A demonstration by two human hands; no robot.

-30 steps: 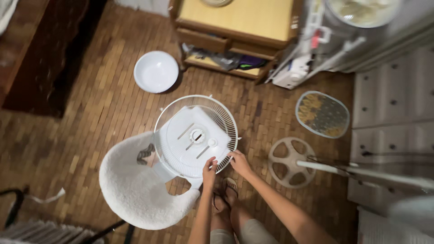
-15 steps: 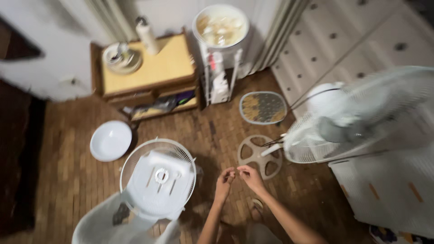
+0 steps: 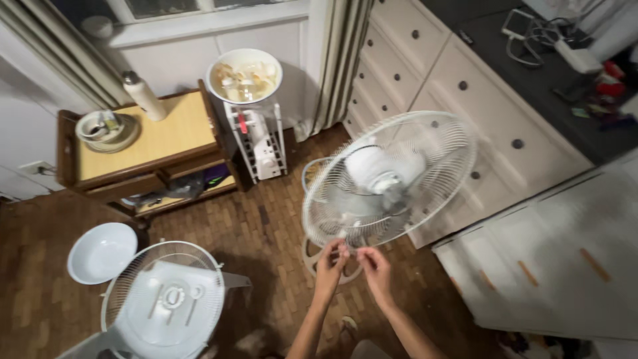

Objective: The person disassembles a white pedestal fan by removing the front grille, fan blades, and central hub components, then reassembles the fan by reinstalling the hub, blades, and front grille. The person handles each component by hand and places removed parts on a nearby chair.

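Fingertips of left hand [image 3: 330, 260], right hand [image 3: 373, 264] blur at fan grille [image 3: 425, 159] rim.

Centre frame: white fan [image 3: 389, 179], wire cage facing the camera. Left hand [image 3: 330, 260] and right hand [image 3: 374, 267] at the cage's lower rim, fingers [image 3: 340, 247] pinched there. Lower left: detached grille [image 3: 163, 302] over a fan part, white bowl [image 3: 101, 252] just beside it on the wood floor. Upper left: wooden cart [image 3: 143, 146] carrying a bottle [image 3: 143, 96].

White wire fan guard [image 3: 392, 179], white bowl [image 3: 101, 252], brown herringbone wood floor [image 3: 266, 233], yellow-topped table [image 3: 153, 139]
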